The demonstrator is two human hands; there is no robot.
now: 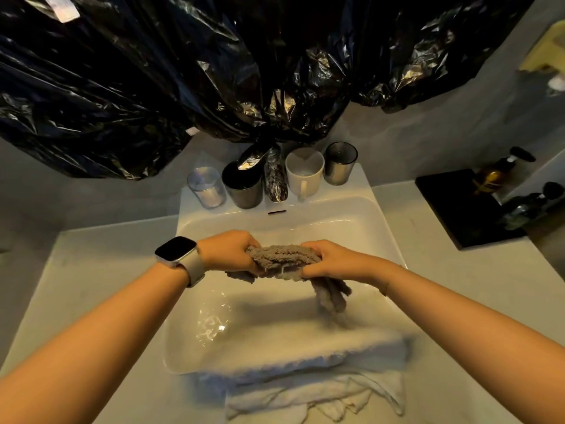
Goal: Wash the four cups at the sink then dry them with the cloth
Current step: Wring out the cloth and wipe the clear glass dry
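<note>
**A:** What have your hands got right now?

**B:** Both grip the grey cloth (282, 261) at the centre of the frame, over the sink (379, 240). Your left hand (227, 250) has its fingers curled tight round one end and your right hand (328, 261) is clenched round the other. They look to be wringing it.

**A:** How do you do that well?

**B:** Keep the cloth low over the basin so the drips land inside, not on the white towel (305, 390) draped over the sink's edge at the bottom of the frame. Twist your fists opposite ways, and I'd gather in the loose tail hanging below your right hand, or it will likely stay wet.

**A:** Which way does the cloth lie?

**B:** Its long axis runs left to right across the picture, fist to fist, roughly level. The free end points down into the basin.

**A:** And the cups?

**B:** Four stand upright along the sink's ledge above centre, mouths up: a clear cup (207, 187), a dark cup (243, 188), then past the tap (260, 157) a white mug (304, 172) and a smoky glass (340, 163).
</note>
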